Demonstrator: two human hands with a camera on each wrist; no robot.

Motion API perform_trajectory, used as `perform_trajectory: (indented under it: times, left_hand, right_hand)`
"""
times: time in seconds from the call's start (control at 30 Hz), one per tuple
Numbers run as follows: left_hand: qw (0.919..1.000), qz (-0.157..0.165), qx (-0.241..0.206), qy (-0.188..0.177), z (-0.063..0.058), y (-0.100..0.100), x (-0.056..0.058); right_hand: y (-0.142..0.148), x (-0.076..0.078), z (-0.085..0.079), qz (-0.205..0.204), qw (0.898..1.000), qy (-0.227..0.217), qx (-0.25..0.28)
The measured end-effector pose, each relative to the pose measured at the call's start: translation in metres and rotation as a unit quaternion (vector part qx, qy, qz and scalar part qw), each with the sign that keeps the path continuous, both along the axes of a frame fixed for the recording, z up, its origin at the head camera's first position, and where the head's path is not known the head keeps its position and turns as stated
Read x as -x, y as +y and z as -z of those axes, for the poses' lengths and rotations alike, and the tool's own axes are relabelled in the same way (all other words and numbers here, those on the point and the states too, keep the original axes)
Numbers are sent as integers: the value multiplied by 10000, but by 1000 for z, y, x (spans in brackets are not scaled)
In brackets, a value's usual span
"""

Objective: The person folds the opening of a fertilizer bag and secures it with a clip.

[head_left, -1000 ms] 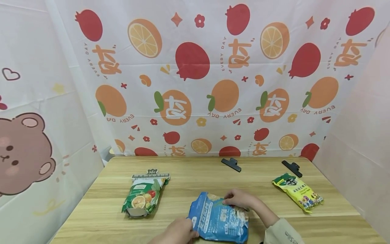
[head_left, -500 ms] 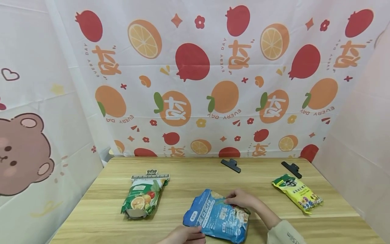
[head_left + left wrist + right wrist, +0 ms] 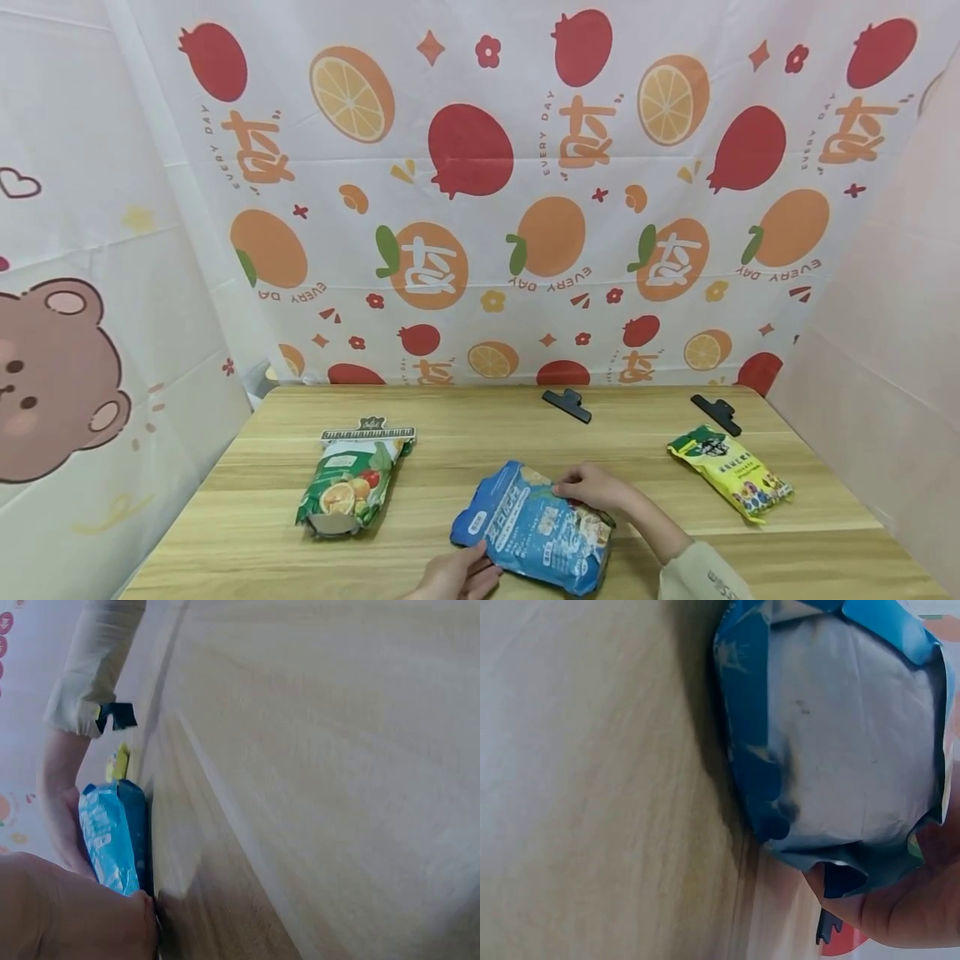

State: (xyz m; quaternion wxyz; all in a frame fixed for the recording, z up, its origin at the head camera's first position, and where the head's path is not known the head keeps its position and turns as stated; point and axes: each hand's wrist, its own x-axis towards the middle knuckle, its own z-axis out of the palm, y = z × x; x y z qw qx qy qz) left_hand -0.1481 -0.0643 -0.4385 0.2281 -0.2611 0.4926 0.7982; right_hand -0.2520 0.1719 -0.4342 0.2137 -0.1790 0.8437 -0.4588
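A blue food pouch (image 3: 540, 533) with white print lies at the front middle of the table, its flat end angled to the left. My right hand (image 3: 596, 490) grips its far right edge; in the right wrist view, fingers curl behind the pouch's opening (image 3: 855, 735), where a pale silvery inside shows. At the pouch's near left edge is my left hand (image 3: 459, 575), thumb touching the corner and fingers stretched along the side. Part of the pouch (image 3: 109, 836) is hidden behind that hand in the left wrist view.
To the left lies a green fruit-print bag (image 3: 348, 487) with a piano-keyboard clip (image 3: 367, 433) across its top. A yellow packet (image 3: 731, 472) lies on the right. Two black clips, a middle one (image 3: 567, 405) and a right one (image 3: 717, 413), sit near the table's back edge.
My left hand lets go of the pouch's near left corner and shifts slightly along its near edge. The pouch's left end has turned a little away from me. My right hand keeps its grip.
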Motion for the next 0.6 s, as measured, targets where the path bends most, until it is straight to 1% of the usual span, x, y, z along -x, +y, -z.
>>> perform_trajectory:
  times: [0.13,0.27,0.37,0.47,0.6]
  left_hand:
    - [9987,-324,-320,-223,1,-1,5]
    - [9953,-504,-681,-468,1,-3,7]
    - [9939,-542,-797,-534,1,-3,8]
    - [9939,-515,-839,-488,0,-2,10]
    - [9939,-454,-891,-472,1,-3,10]
  right_hand:
    - [1,0,0,93,10000,6,-19]
    - [1,-2,-2,147,9997,-155,92]
    - [1,-2,-4,155,9995,-241,163]
    - [0,-2,-7,163,9994,-252,162]
    - [-1,-2,-6,211,9993,-271,165]
